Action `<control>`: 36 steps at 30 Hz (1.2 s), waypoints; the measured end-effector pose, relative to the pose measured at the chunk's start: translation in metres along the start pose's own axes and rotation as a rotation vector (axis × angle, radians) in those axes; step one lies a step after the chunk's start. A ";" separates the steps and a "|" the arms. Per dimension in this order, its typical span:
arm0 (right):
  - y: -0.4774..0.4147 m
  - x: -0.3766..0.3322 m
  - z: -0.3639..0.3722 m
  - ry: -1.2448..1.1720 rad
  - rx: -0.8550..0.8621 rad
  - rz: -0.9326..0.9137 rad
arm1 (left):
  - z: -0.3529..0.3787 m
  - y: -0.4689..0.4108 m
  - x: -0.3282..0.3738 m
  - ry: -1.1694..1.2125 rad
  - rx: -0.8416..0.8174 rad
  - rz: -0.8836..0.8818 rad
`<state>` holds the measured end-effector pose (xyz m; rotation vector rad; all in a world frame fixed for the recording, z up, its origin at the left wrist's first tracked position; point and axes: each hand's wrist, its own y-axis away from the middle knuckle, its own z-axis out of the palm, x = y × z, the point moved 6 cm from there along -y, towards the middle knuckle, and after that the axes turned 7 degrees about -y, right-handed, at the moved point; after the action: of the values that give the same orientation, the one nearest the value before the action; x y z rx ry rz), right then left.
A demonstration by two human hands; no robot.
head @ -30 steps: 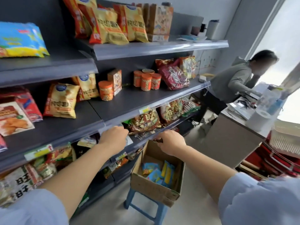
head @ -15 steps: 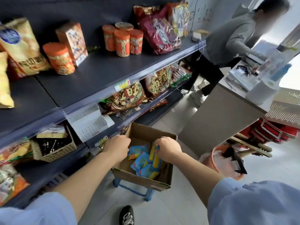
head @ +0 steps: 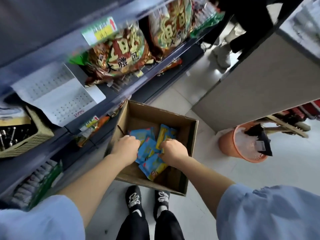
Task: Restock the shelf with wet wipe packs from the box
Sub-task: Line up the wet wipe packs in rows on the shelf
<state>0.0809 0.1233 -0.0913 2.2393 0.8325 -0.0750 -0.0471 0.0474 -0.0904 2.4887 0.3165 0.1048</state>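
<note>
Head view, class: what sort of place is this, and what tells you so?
Probably a small shop: shelving edged with a price tag, snack bags stocked on it, and a cardboard box of wet wipe packs beside it.

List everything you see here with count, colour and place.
cardboard box: one, brown, before the shelves
wet wipe packs: several, blue and yellow, inside the box
snack bags: at least two, brown and gold, shelf above the box
basket: one, tan, lower shelf, left
bin: one, orange, floor right of the box
counter: one, grey, upper right
shoes: two, black, near the box
left hand: one, blue sleeve, in the box, fingers curled on packs
right hand: one, blue sleeve, in the box, fingers curled on packs
</note>
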 end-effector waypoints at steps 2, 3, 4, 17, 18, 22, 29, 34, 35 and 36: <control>-0.019 0.005 0.015 0.014 -0.030 -0.020 | 0.016 -0.020 -0.002 0.006 -0.038 -0.018; -0.028 0.007 0.021 0.019 -0.041 -0.033 | 0.023 -0.030 -0.003 0.006 -0.051 -0.031; -0.037 0.008 0.028 0.025 -0.049 -0.046 | 0.030 -0.040 -0.004 0.002 -0.059 -0.042; -0.109 0.008 0.078 0.237 -0.038 -0.307 | 0.088 -0.120 -0.009 -0.079 0.015 -0.128; -0.108 0.008 0.077 0.237 -0.020 -0.312 | 0.090 -0.119 -0.009 -0.084 0.014 -0.134; -0.101 0.006 0.070 0.250 0.015 -0.331 | 0.090 -0.111 -0.012 0.080 -0.123 -0.189; -0.083 -0.002 0.064 0.284 -0.115 -0.355 | 0.040 -0.075 -0.017 0.173 -0.021 -0.181; -0.062 -0.007 0.052 0.295 -0.108 -0.395 | 0.013 -0.036 -0.024 0.255 0.026 -0.215; -0.058 -0.010 0.046 0.286 -0.094 -0.414 | 0.006 -0.025 -0.025 0.281 0.044 -0.235; -0.053 -0.014 0.041 0.286 -0.074 -0.438 | -0.001 -0.014 -0.027 0.305 0.069 -0.255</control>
<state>0.0459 0.1167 -0.1499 1.9893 1.4468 0.0711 -0.0760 0.0526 -0.0979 2.4736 0.7722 0.3747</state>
